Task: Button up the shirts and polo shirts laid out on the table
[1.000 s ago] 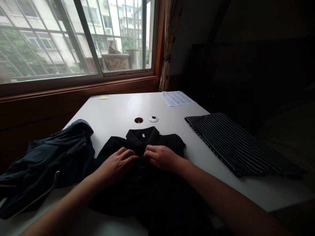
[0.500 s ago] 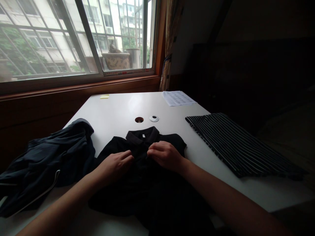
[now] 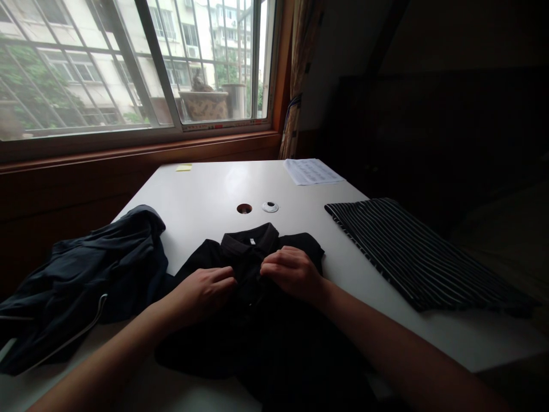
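Note:
A black collared shirt (image 3: 257, 337) lies on the white table (image 3: 197, 194), its collar pointing away from me and a small white label showing inside the neck. My left hand (image 3: 210, 289) is closed on the cloth left of the front opening, just below the collar. Opposite it, my right hand (image 3: 291, 272) pinches the cloth on the right side of the opening, fingers bent and thumb underneath. A gap of dark cloth separates the two hands. The lower part of the shirt is too dark to make out.
To the left lies a crumpled dark blue garment (image 3: 107, 257) with white piping. A black-and-white striped cloth (image 3: 412, 246) lies folded at the right. Farther back are printed papers (image 3: 315, 171), a yellow sticky note (image 3: 184, 167), a round hole (image 3: 244, 209) and a white ring cover (image 3: 270, 207).
Both hands keep their hold on the shirt and have shifted only slightly. The whole view has moved a little. The garments on either side lie as before.

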A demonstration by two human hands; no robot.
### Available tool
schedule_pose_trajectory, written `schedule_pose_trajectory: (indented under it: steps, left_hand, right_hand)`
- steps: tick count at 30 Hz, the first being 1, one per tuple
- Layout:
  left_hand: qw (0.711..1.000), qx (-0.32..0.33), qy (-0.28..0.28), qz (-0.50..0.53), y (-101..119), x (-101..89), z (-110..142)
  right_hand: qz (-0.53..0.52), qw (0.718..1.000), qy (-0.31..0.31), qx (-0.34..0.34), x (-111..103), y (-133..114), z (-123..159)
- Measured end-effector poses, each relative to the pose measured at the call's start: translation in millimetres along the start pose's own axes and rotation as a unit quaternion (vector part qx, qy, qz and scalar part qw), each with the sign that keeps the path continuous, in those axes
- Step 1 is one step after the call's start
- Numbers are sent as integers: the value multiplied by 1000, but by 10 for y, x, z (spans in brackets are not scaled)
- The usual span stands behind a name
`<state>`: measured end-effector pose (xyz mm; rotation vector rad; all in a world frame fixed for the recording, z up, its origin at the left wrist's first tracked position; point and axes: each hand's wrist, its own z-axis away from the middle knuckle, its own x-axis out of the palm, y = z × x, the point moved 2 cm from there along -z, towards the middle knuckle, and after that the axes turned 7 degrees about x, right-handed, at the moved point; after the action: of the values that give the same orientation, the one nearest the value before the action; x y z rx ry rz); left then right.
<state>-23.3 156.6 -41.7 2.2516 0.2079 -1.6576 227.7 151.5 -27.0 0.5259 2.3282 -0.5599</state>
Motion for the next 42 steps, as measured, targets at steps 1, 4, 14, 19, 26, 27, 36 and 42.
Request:
schedule_pose_trajectory:
  steps: [1, 4, 14, 19, 26, 27, 36, 42]
  left_hand:
    - [1000, 0, 3, 0, 3, -4, -2]
    - [1000, -1, 2, 4, 9, -23, -8]
    - [999, 35, -41, -9, 44, 9, -8]
    - [998, 33, -43, -8, 20, 40, 27]
    - [999, 40, -27, -18, 29, 17, 14]
    - [999, 40, -27, -21, 28, 16, 16]
    - [999, 40, -19, -17, 33, 23, 14]
    - [999, 44, -15, -21, 18, 38, 17]
  right_hand:
    - [0, 1000, 1, 1, -1, 2, 2]
    - [2, 1000, 5, 8, 0, 7, 9]
    - [-29, 995, 76, 63, -65, 9, -6]
    - [-42, 993, 85, 72, -111, 31, -12]
    - [-65, 993, 76, 70, -92, 43, -24]
    - [-66, 993, 76, 68, -91, 47, -24]
    - [-53, 995, 60, 59, -70, 59, -3]
    - [-52, 996, 50, 58, -53, 81, 19]
